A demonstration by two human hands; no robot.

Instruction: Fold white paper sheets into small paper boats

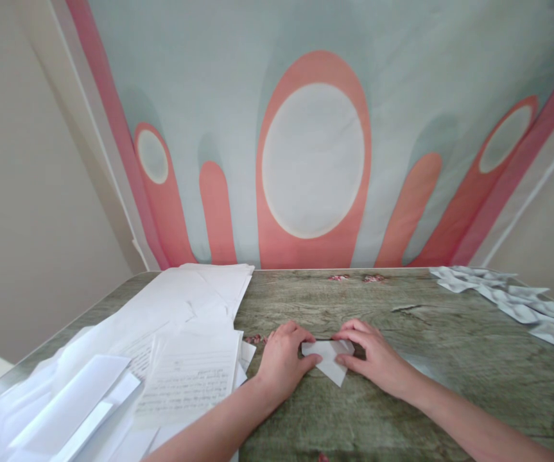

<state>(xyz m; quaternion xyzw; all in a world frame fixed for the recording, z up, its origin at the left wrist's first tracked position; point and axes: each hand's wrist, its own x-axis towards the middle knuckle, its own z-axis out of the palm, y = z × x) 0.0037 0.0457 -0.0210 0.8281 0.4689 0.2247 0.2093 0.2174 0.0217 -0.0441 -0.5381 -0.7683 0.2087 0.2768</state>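
Observation:
A small folded piece of white paper [330, 360] lies on the wood-grain table, its lower part tapering to a point toward me. My left hand [285, 353] pinches its left end between thumb and fingers. At the opposite end, my right hand [366, 351] grips it the same way, thumb below and fingers along the top edge. The paper's two ends are partly hidden by my fingers.
Loose white sheets [175, 301], some with writing [187, 375], are heaped on the left side. Several folded white paper pieces [512, 301] lie in rows at the far right. A patterned backdrop [238, 64] rises behind the table [300, 295].

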